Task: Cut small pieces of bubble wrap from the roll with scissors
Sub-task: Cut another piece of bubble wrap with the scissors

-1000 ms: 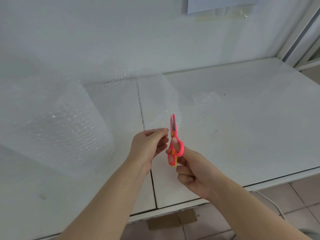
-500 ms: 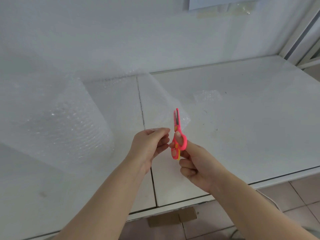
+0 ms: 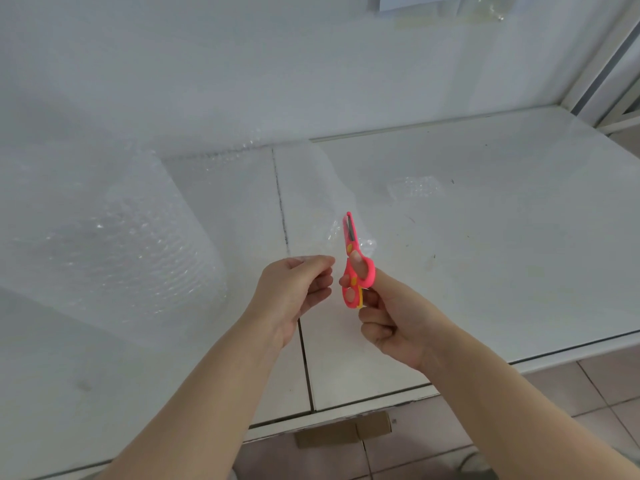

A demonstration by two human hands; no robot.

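Observation:
A big roll of clear bubble wrap (image 3: pixel 104 237) lies on the left of the white table (image 3: pixel 502 254), its loose sheet (image 3: pixel 311 188) spread out toward the middle. My left hand (image 3: pixel 294 292) pinches the near edge of that sheet. My right hand (image 3: pixel 394 323) holds pink scissors (image 3: pixel 353 261) with yellow accents by the handles, thumb through the upper loop. The blades point away from me, nearly closed, in the sheet just right of my left fingers. A small cut piece of bubble wrap (image 3: pixel 414 190) rests on the table further back on the right.
A white wall rises behind the table, with a taped paper (image 3: pixel 433 1) at the top. A seam (image 3: pixel 280 202) runs down the tabletop. Below the front edge lie a tiled floor (image 3: pixel 606 386) and a flat cardboard piece (image 3: pixel 343 433). A window frame (image 3: pixel 609 64) stands at the far right.
The scissors have moved forward along the sheet and my right hand has followed. My left hand keeps its pinch on the sheet's edge.

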